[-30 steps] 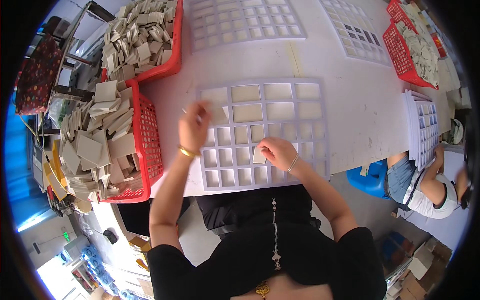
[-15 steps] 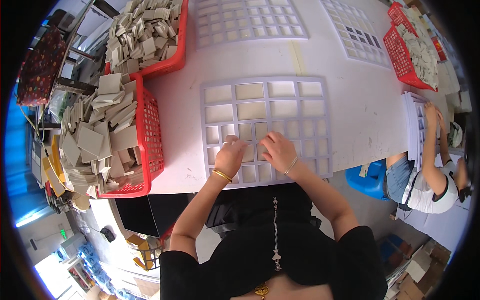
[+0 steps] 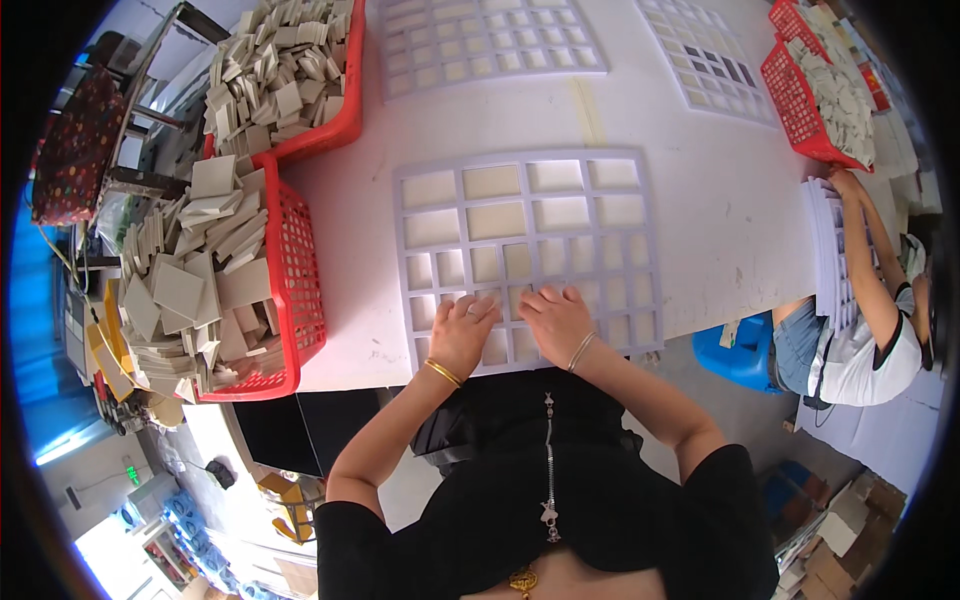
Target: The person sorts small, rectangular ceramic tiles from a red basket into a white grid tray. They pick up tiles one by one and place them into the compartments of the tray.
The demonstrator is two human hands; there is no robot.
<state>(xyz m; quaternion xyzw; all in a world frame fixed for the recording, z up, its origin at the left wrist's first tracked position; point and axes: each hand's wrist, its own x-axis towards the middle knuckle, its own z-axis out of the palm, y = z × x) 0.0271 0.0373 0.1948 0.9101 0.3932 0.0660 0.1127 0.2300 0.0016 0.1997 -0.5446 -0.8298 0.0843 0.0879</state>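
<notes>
A white divided tray (image 3: pixel 400 215) lies flat on the table right before me, its compartments of several sizes. Cream square or oblong pieces, such as one cream piece (image 3: pixel 492 181) in the far row, show in some of them. Over the near left-middle compartments rests my left hand (image 3: pixel 462 328), fingers bent downward and slightly apart. Beside it my right hand (image 3: pixel 556 322) touches the near middle compartments, its fingers spread. Both sets of fingertips meet the tray, and I see no loose piece in either hand. What lies under the fingers is hidden.
Red baskets of pale flat tiles stand at left: a near basket (image 3: pixel 300 290) and a far basket (image 3: pixel 350 115). More divided trays, including a far tray (image 3: pixel 605 70), lie beyond. At right are a red basket (image 3: pixel 795 110), a co-worker (image 3: pixel 865 355) and a blue stool (image 3: pixel 735 355).
Both my hands have shifted slightly toward me over the tray, and the right fingers have lowered and spread. At right, the co-worker's hands have moved farther away, toward the red basket.
</notes>
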